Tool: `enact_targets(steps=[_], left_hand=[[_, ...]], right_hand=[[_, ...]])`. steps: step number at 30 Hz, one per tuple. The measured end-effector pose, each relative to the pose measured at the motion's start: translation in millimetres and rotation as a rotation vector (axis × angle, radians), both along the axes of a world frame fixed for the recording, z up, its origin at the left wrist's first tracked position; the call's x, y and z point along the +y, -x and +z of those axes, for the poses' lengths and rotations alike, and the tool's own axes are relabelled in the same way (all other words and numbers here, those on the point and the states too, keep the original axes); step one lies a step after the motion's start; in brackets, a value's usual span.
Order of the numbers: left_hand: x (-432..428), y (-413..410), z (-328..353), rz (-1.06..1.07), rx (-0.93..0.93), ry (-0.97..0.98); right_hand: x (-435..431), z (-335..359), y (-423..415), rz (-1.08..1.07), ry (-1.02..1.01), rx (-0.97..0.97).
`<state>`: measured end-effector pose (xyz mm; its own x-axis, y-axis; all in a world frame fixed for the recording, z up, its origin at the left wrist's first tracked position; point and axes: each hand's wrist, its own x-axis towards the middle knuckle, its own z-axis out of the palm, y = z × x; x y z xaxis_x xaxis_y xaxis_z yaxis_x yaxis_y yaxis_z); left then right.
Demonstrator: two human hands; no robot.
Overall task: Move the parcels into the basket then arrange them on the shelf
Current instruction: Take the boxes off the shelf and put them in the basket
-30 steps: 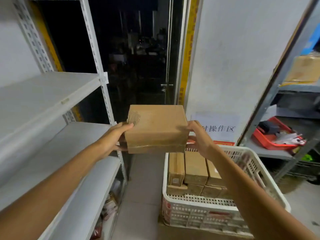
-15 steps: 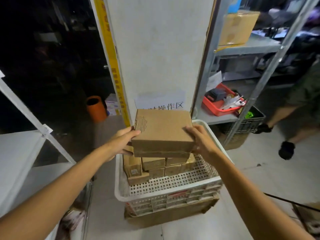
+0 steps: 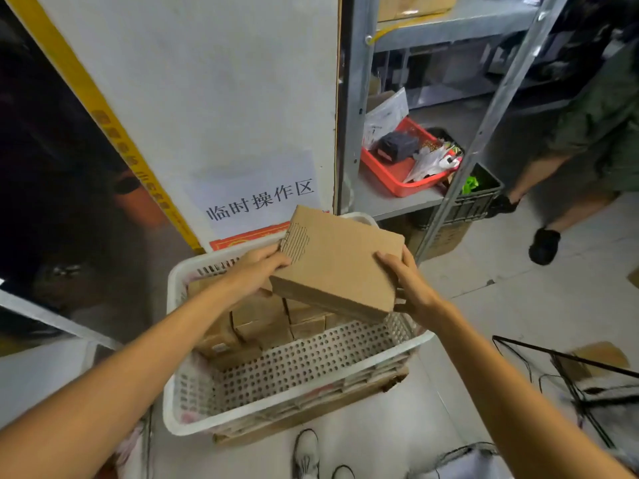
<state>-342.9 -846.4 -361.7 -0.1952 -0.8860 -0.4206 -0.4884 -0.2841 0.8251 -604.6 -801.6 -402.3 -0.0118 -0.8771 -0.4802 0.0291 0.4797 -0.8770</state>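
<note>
Over the white basket (image 3: 311, 354), both hands hold one flat cardboard parcel (image 3: 342, 267), tilted with its right near corner lowest. From my remote seat I see the left hand (image 3: 257, 271) with fingers curled round the left corner, next to a patch where the top paper is torn and the corrugation shows. The right hand (image 3: 411, 288) pinches the right edge, thumb on top, other fingers underneath and mostly hidden. I can't tell whether the parcel touches anything below it.

Counts: one held parcel, one basket, two hands. Packed in the far half of the basket I count at least six small brown parcels (image 3: 262, 316). The held one covers the rest of that stack, so no full count from me. One has a pale label, too small to read. The basket sits on a flattened-looking cardboard box (image 3: 311, 413), mostly hidden.

Readable writing: a paper sign (image 3: 259, 202) on the far wall says "临时操作区". The yellow strip (image 3: 114, 133) to its left has print I can't make out.

Far right, a grey metal rack (image 3: 387, 202) holds one red tray (image 3: 390, 174) of odds and ends. Another person's legs and a dark shoe (image 3: 544, 245) are cut off at the right edge.
</note>
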Motion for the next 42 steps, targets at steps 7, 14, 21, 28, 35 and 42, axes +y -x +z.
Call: enact_targets(steps=[7,14,21,28,35,42], left_hand=[[-69.5,28.5,-26.5,-0.142,-0.043,0.081],[-137.8,51.2,-75.2,-0.203,-0.075,0.070],[-192.9,80.6,-109.3,-0.299,-0.181,0.054],[-204.0,93.8,-162.8,-0.247,-0.187,0.160],[-210.6,110.4,-210.4,-0.215,-0.220,0.196],[-215.3,112.6,-234.4,-0.344,-0.404,0.251]], right_hand=[[-41.0,-20.8,21.1,-0.024,-0.122,0.008],[-80.4,-59.7,38.7,-0.124,-0.199,-0.018],[-109.6,-96.2,45.4,-0.134,-0.293,0.072],[-133.9,-132.7,43.5,0.170,-0.205,0.615],[-141.6,-160.2,41.7,0.219,-0.212,0.746],[-151.8,-184.9,16.6,0.381,-0.272,0.867]])
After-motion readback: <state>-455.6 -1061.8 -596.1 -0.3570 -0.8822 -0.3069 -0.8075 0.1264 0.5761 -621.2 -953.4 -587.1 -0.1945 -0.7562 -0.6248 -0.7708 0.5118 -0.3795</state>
